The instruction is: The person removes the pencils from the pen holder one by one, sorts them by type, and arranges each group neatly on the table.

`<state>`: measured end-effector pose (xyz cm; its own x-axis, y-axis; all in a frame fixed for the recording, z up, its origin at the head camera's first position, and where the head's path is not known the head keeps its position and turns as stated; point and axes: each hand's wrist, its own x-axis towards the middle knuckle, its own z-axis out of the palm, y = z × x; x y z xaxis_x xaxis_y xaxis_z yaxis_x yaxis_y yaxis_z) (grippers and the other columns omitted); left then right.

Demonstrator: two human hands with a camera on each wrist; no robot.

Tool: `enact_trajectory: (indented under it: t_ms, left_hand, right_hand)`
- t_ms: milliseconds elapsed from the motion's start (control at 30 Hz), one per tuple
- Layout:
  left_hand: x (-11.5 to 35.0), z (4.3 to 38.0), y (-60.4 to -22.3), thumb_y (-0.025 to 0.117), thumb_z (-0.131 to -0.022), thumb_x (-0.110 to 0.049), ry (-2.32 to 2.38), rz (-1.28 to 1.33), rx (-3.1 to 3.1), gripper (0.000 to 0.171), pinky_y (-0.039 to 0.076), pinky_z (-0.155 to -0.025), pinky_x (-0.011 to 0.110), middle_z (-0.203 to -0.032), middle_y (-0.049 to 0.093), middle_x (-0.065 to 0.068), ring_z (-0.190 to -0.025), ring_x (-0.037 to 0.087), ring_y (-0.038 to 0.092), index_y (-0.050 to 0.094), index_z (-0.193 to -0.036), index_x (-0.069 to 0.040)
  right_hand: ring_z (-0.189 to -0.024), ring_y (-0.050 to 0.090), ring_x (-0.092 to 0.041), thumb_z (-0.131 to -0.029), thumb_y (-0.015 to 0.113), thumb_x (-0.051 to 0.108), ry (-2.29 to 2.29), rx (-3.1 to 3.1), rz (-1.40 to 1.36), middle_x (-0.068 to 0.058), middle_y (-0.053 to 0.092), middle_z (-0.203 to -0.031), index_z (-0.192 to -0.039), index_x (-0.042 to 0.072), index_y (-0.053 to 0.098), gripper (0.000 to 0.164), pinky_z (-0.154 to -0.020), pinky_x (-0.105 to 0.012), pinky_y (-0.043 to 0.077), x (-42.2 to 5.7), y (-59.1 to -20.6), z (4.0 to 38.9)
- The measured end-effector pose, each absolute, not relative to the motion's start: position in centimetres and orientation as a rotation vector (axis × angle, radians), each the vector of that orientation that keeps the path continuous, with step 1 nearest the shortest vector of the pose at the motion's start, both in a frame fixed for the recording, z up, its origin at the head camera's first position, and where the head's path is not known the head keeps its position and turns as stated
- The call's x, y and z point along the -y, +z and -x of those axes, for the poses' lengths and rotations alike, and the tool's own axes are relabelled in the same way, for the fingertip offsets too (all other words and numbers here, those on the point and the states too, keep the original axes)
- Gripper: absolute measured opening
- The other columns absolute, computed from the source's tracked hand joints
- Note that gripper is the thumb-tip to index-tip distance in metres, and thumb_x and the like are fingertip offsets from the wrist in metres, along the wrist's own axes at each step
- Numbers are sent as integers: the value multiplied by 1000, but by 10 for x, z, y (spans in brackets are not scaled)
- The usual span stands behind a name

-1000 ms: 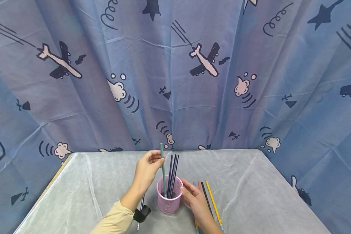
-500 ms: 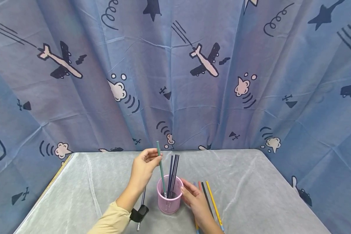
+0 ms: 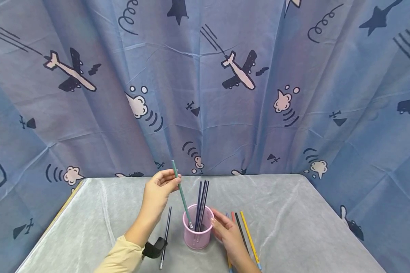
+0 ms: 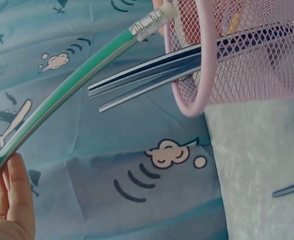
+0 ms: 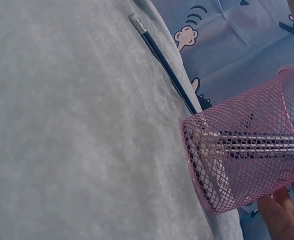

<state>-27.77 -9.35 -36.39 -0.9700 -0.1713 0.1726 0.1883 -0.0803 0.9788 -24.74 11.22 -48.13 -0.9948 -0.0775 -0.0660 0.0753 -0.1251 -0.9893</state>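
In the head view, my left hand (image 3: 160, 191) pinches a green pencil (image 3: 181, 189) near its upper end, with the eraser end pointing down at the mouth of a pink mesh pencil cup (image 3: 197, 240). The left wrist view shows the pencil's white eraser (image 4: 169, 11) right by the cup's rim (image 4: 207, 75); whether it is inside cannot be told. Several dark blue pencils (image 3: 201, 204) stand in the cup, leaning right. My right hand (image 3: 227, 231) holds the cup's right side, thumb in front and fingers behind.
A dark blue pencil (image 3: 165, 237) lies on the grey cloth-covered table (image 3: 290, 235) left of the cup. Right of it lie a yellow pencil (image 3: 249, 237), a black pencil (image 3: 242, 231) and others partly under my right hand. A blue patterned curtain (image 3: 205, 94) hangs behind.
My left hand has moved left and slightly up, tilting the green pencil's top leftward. Its eraser end has shifted slightly left and up at the cup. My right hand and the cup stay still.
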Motion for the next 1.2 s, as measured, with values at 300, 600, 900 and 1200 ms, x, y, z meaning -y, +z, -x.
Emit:
enact_trajectory:
  t_ms: [300,600,900,1200]
  left_hand:
    - [113,275,-360,67,-91,0,-2140,-18,1967,30,60,-77,17,-100,73,5,-85,1,68,62,-119,7]
    - [126,275,-362,68,-91,-1,-2078,-25,2041,30,60,-77,17,-97,74,0,-85,0,69,63,-119,7]
    - [137,281,-369,67,-90,1,-2047,-34,2137,30,60,-74,17,-94,74,1,-82,1,69,63,-119,9]
    - [142,283,-380,67,-90,-1,-2045,-63,2219,33,61,-74,21,-92,72,2,-80,3,67,63,-121,10]
  right_hand:
    - [-107,63,4,-99,59,17,-2299,-1992,35,-25,51,-145,-145,-8,42,55,-92,-16,55,-112,-481,248]
    - [-106,63,4,-99,59,17,-2292,-2004,22,-24,52,-145,-145,-7,43,54,-91,-16,56,-112,-482,248]
    - [-110,63,0,-99,59,17,-2288,-2013,22,-24,51,-146,-145,-7,44,54,-93,-19,56,-112,-482,248]
    - [-109,63,1,-99,59,17,-2293,-2006,30,-25,51,-145,-145,-8,43,55,-94,-19,56,-113,-482,248]
